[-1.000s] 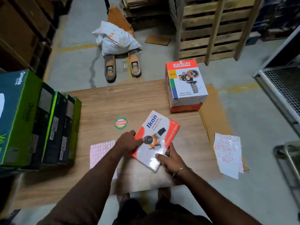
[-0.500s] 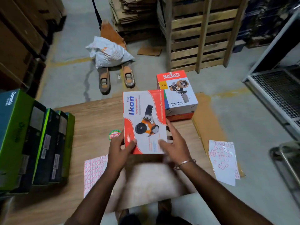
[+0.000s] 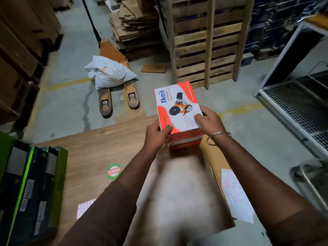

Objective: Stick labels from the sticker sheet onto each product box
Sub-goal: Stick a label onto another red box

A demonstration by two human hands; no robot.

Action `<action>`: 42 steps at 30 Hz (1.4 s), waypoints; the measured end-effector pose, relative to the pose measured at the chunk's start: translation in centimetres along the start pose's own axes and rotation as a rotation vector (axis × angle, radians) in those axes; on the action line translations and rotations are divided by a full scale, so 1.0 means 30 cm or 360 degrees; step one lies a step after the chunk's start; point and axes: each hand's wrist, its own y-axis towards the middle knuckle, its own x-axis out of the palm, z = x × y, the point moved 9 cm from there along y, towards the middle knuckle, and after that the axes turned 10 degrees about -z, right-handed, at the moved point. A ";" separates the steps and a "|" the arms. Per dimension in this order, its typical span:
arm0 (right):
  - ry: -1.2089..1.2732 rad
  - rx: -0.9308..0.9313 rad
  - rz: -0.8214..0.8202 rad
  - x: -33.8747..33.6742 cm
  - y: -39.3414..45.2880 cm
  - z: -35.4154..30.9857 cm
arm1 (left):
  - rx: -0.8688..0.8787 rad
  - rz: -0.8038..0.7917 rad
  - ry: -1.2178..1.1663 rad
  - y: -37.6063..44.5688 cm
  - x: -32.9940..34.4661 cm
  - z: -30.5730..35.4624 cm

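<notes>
Evidently stacking it, the left hand (image 3: 156, 134) and right hand (image 3: 210, 121) each grip the Ikon box (image 3: 177, 108), steadying it over another box (image 3: 184, 145) at the counter's (image 3: 99, 150) far right corner.

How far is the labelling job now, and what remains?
In hand: both the left hand and right hand grip the white-and-orange Ikon box, set on the orange box beneath. Whether either box carries a label cannot be told. Left: the green-and-black boxes; the red-printed sticker sheet lies nearby.
</notes>
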 end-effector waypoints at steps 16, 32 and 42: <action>0.0414 0.0213 -0.0208 0.020 0.167 0.232 | 0.0073 -0.0300 -0.0127 0.074 0.082 -0.036; 0.0607 0.0212 -0.0476 0.039 0.185 0.216 | -0.0057 -0.0356 -0.0186 0.082 0.179 -0.114; 0.0568 0.0181 -0.0326 -0.011 0.180 0.207 | -0.0035 -0.0305 -0.0207 0.073 0.152 -0.102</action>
